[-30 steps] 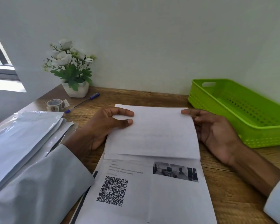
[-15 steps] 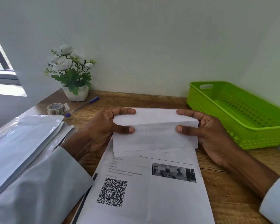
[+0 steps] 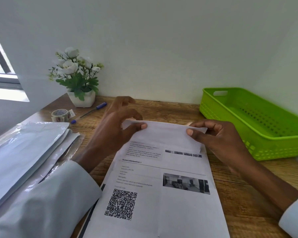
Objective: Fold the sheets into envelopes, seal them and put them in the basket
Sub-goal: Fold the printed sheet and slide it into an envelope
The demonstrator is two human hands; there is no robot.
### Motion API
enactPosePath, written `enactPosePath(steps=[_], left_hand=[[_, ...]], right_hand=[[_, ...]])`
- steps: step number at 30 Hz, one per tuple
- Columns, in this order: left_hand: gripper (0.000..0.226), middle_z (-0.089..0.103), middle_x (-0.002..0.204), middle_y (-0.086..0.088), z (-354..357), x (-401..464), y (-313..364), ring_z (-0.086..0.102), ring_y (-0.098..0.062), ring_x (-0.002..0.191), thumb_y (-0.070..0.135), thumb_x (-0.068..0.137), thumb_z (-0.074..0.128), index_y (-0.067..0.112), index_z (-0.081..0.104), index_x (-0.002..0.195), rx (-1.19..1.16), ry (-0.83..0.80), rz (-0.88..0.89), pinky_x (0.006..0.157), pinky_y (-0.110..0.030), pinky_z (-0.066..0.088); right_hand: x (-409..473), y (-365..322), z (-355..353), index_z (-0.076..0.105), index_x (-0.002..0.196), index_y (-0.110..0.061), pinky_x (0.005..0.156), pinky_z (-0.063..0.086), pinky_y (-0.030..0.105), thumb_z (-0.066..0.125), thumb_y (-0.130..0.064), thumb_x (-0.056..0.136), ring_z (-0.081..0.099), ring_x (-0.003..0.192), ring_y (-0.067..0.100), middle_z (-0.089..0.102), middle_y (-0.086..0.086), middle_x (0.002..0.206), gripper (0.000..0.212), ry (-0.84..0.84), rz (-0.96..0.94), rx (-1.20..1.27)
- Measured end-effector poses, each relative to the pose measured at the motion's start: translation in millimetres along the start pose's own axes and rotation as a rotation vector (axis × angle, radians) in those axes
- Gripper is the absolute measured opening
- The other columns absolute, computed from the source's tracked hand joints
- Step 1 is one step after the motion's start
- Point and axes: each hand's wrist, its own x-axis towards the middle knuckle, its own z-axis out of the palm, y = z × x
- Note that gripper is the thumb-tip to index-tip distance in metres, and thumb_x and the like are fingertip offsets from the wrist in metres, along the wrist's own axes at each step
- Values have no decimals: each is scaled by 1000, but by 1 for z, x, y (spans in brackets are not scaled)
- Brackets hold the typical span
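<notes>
1. Here, in the head view, my left hand (image 3: 117, 127) and right hand (image 3: 213, 136) hold a folded white sheet (image 3: 165, 134) by its two upper corners, each corner pinched between thumb and fingers, the hands well apart along its top edge.
2. The folded sheet is blank on the side facing me, narrow and wide, and raised above the desk (image 3: 248, 203); its lower edge hangs over the top of a stack of printed sheets (image 3: 162, 203).
3. The printed sheets lie flat on the desk directly before me; the top one shows lines of text, a heading, a QR code at lower left and a dark photograph at right. The folded sheet hides part of a row of small pictures near its top.
4. The green basket (image 3: 258, 127), with perforated walls, stands at the right, near my right hand but apart from it.
5. At the left, under my left sleeve (image 3: 46, 203), lies a pile of glossy white envelopes (image 3: 24, 152).
6. Beyond them, near the wall: a roll of tape (image 3: 60, 115), a blue pen (image 3: 89, 112) and a white pot of white flowers (image 3: 77, 79).
</notes>
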Motion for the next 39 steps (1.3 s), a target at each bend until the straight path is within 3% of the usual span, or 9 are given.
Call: enactPosePath(steps=[4, 7, 10, 13, 18, 21, 27, 34, 39], left_hand=[[28, 72, 92, 12, -2, -3, 17, 61, 4, 74, 47, 86, 64, 22, 73, 96, 54, -24, 220, 59, -19, 46], [20, 76, 91, 6, 4, -6, 27, 66, -4, 71, 34, 86, 69, 18, 76, 97, 25, -6, 355, 60, -19, 50], [15, 76, 92, 8, 8, -10, 33, 67, 0, 74, 29, 84, 73, 19, 76, 96, -19, -13, 425, 61, -17, 52], [15, 75, 90, 14, 8, -10, 31, 68, 0, 74, 34, 83, 73, 23, 75, 94, -50, -2, 388, 59, -20, 54], [11, 71, 84, 25, 1, -5, 15, 68, -1, 78, 39, 75, 78, 33, 73, 83, -264, 85, 156, 64, -12, 50], [13, 72, 82, 24, 2, 0, 6, 66, 3, 70, 29, 71, 81, 32, 71, 78, -398, 134, -2, 57, -8, 47], [26, 76, 74, 7, 8, 0, -16, 68, -1, 63, 15, 68, 84, 18, 71, 91, -531, 28, -386, 54, -10, 49], [20, 63, 76, 17, 16, -1, -22, 51, -4, 62, 21, 74, 84, 28, 72, 88, -82, -108, -325, 58, -14, 39], [22, 59, 97, 22, 15, -1, -18, 52, 1, 82, 38, 79, 77, 35, 69, 100, 141, -177, -295, 62, -16, 36]], right_hand=[[-3, -11, -1, 75, 98, -22, 85, 42, 28, 78, -32, 82, 53, 110, 11, 60, -9, 130, 19, 90, -320, -641], [-16, -27, 15, 75, 94, -23, 99, 44, 46, 72, -28, 86, 61, 109, 17, 73, -5, 111, 10, 38, -552, -802], [-27, -38, 29, 78, 87, -29, 63, 49, 24, 63, -31, 84, 69, 71, 15, 77, -10, 83, 16, -10, -647, -937], [-26, -41, 27, 77, 85, -30, 47, 23, 14, 66, -31, 84, 68, 62, 16, 76, -10, 76, 12, -63, -573, -932], [-8, -33, -3, 73, 73, -22, 48, 37, 28, 79, -35, 80, 56, 52, 12, 65, -4, 58, 16, -93, -297, -680], [2, -28, -16, 74, 70, -14, 44, 38, 15, 86, -27, 71, 55, 46, 3, 67, -6, 56, 17, -104, -79, -333], [7, -5, -20, 76, 98, -4, 59, 60, 24, 82, -13, 60, 76, 78, 18, 79, 11, 93, 39, -159, 371, 283], [5, 11, -15, 73, 96, -3, 50, 56, 21, 88, -7, 64, 74, 63, 15, 78, 7, 78, 35, -142, 389, 45], [-1, 3, -13, 66, 109, -22, 67, 42, 29, 89, -44, 63, 60, 84, 14, 67, -3, 100, 56, -60, 53, -749]])
